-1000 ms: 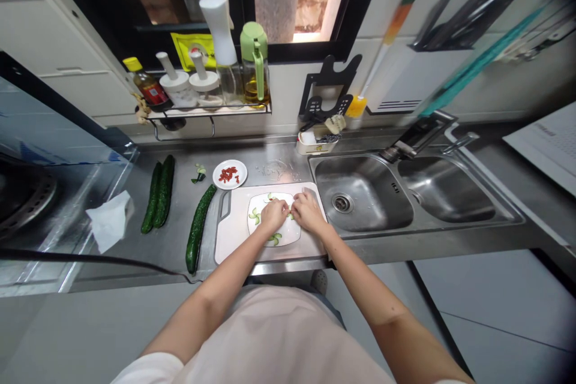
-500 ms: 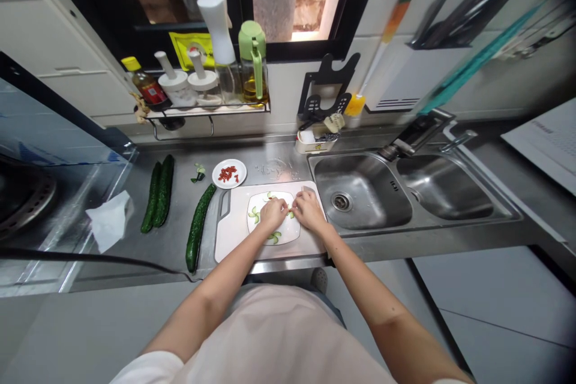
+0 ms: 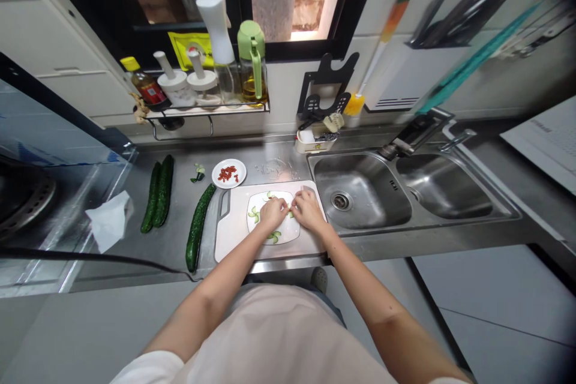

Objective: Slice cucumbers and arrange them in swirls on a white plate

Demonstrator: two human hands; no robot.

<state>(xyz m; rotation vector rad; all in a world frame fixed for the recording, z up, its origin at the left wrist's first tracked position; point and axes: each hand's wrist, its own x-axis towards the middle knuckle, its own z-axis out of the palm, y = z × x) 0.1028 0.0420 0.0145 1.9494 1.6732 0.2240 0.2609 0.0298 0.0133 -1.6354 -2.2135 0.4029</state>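
Note:
Both hands meet over a white squarish plate (image 3: 288, 237) that lies on a white cutting board (image 3: 231, 240). My left hand (image 3: 273, 214) has its fingertips pinched close to a small green cucumber piece near the plate's right side. My right hand (image 3: 308, 210) is at that same spot, its fingers curled and pressed together. Whatever lies between the fingertips is too small to make out. Fans of cucumber slices (image 3: 254, 214) sit around the plate, with more cucumber slices (image 3: 274, 236) at its front. The plate's middle is partly covered by my left hand.
A round dish of small red pieces (image 3: 229, 174) stands behind the board. One whole cucumber (image 3: 200, 228) lies left of it, two dark cucumbers (image 3: 158, 193) further left, near a white tissue (image 3: 109, 220). The double sink (image 3: 364, 192) is at right. A bottle rack (image 3: 207, 111) hangs behind.
Almost nothing differs. Both hands stay at the same spot on the plate, and the view has shifted very slightly.

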